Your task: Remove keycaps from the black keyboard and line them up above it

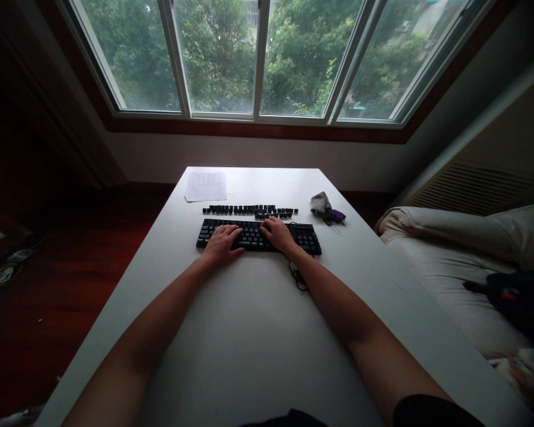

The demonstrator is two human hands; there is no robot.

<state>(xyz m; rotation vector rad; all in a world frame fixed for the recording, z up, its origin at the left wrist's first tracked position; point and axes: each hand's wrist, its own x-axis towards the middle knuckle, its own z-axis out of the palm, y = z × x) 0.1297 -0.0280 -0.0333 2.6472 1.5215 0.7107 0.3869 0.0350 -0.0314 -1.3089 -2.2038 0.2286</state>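
Observation:
A black keyboard (249, 236) lies across the white table, its number pad on the right. My left hand (223, 242) rests over its left half, fingers stretched out on the keys and thumb near the front edge. Over the right-middle keys is my right hand (277, 233), its fingers bent and drawn together at the keyboard; anything between the fingertips is too small to make out. Just behind the keyboard, loose black keycaps (240, 209) stand in rows. A dark cable (297, 277) coils beside my right forearm.
A printed paper sheet (206, 187) lies at the table's back left. At the right sit a grey cloth (320, 203) and a purple item (337, 216) with a thin wire tool (336, 228). A cushioned seat (431, 267) stands right of the white table (249, 332); windows are ahead.

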